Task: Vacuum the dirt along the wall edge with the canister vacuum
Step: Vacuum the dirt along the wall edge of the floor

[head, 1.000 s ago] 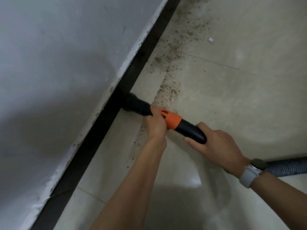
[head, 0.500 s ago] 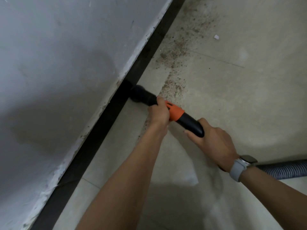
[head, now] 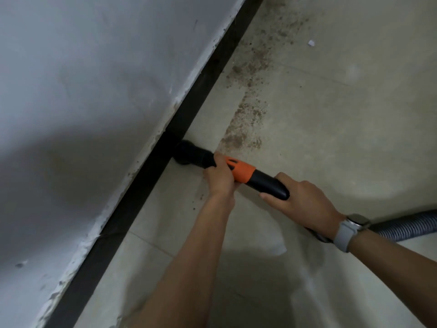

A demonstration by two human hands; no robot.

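Gripping the vacuum wand (head: 250, 177), the left hand (head: 220, 177) wraps its front by the orange collar and the right hand (head: 300, 202) curls round its rear. Its nozzle (head: 189, 153) touches the black skirting (head: 189, 110); dirt (head: 246, 124) lies ahead along the wall edge, nearer the left hand.

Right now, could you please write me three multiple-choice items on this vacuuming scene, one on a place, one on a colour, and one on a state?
1. Where is the brush nozzle?
A. Against the black baseboard
B. Out on the open floor
C. Lifted up on the wall

2. What colour is the collar on the wand?
A. Blue
B. Orange
C. Green

3. How is the wand held?
A. By one hand
B. By no hand
C. By both hands

Answers: 1 A, the nozzle tip meets the baseboard. 2 B, the band beside the left hand is orange. 3 C, the left hand grips near the collar and the right hand grips the rear end.
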